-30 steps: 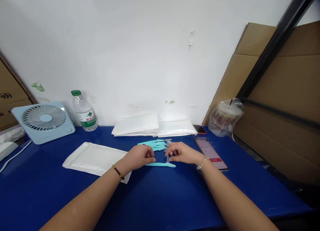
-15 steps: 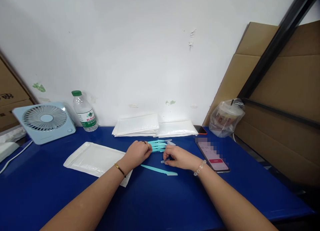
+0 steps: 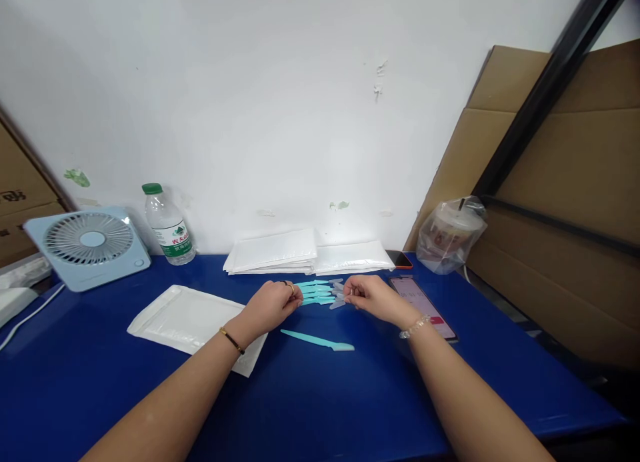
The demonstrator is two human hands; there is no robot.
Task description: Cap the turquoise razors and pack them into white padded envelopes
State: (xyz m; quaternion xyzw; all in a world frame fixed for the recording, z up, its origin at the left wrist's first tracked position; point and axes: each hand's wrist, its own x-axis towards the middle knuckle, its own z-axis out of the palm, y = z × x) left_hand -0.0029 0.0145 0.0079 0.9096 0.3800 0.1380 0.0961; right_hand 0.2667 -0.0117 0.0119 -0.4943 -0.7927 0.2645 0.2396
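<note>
My left hand (image 3: pixel 275 305) is closed on the handle ends of several teal eyebrow razors (image 3: pixel 317 292) that lie side by side, pointing right. Clear blade caps (image 3: pixel 337 282) sit at their right-hand ends. Beside them, my right hand (image 3: pixel 367 295) pinches a clear cap (image 3: pixel 337 304) at the blade end of the nearest razor; whether it is fully over the blade I cannot tell. One more teal razor (image 3: pixel 316 340) lies alone on the blue table, nearer to me, its blade end to the right.
A white padded envelope (image 3: pixel 185 315) lies partly under my left forearm. More white envelopes (image 3: pixel 273 252) are stacked by the wall. Around the table stand a blue fan (image 3: pixel 90 245), a water bottle (image 3: pixel 170 229), a phone (image 3: pixel 420 302) and a bagged drink cup (image 3: pixel 450 235).
My right hand has moved away from me and slightly right, carrying the clear cap from above the loose razor to the held razors' blade ends. My left hand keeps its grip.
</note>
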